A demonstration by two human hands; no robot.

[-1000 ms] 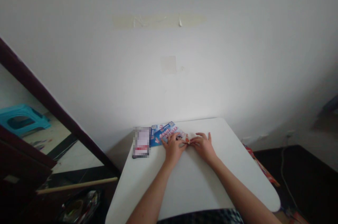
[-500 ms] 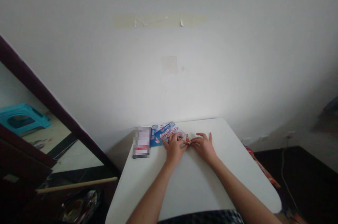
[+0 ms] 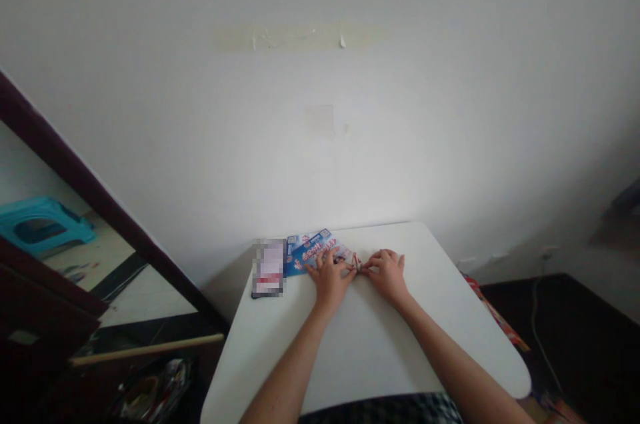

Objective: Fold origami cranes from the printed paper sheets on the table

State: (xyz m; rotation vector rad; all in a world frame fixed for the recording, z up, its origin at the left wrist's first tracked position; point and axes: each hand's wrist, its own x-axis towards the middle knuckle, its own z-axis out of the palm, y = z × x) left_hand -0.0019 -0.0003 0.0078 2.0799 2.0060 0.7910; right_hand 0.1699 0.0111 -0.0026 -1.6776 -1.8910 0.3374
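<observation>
Above the white table [image 3: 373, 344], my left hand [image 3: 331, 283] and my right hand [image 3: 389, 276] meet with their fingertips at a small red and white piece [image 3: 357, 260], which looks like folded paper. My left thumb and forefinger pinch its left side, while the other left fingers spread over printed blue flyers [image 3: 300, 264]. From the right, my right thumb and forefinger press on the same piece, the remaining fingers curled above. Fingertips hide part of it, and its exact folds are too small to make out.
A phone-like slab with a pixelated screen [image 3: 269, 271] lies at the table's left edge. Behind the table rises a white wall [image 3: 320, 171]. To the left are a dark-framed mirror [image 3: 75, 191] showing a blue stool, and a bag-lined bin [image 3: 150, 391].
The small piece shows more white and less orange-red than before. My right fingers have curled closer together, and my left hand has barely moved.
</observation>
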